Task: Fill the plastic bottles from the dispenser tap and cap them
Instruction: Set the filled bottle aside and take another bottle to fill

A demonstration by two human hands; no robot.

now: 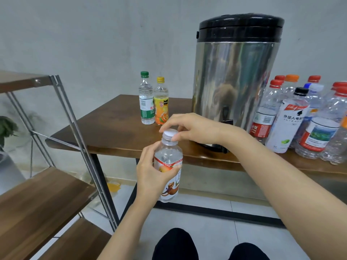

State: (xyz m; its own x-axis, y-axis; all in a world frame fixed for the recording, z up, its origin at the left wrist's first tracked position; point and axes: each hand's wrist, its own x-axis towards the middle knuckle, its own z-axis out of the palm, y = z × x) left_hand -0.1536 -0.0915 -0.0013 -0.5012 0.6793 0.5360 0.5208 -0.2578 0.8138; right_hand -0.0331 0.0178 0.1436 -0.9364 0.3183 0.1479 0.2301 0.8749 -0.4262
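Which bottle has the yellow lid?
The orange-label bottle standing left of the dispenser, beside the green-capped bottle. No other cap is yellow.

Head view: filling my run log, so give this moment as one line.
step: capping | left hand: grips bottle | right hand: pinches cap | dispenser: on table

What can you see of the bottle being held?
The held bottle is clear plastic, with a white cap and a label showing a red band, fruit and a cartoon monkey. It is roughly upright, in the air before the wooden table edge. The left hand grips its labelled body; the right hand pinches the cap. Fill level is unclear.
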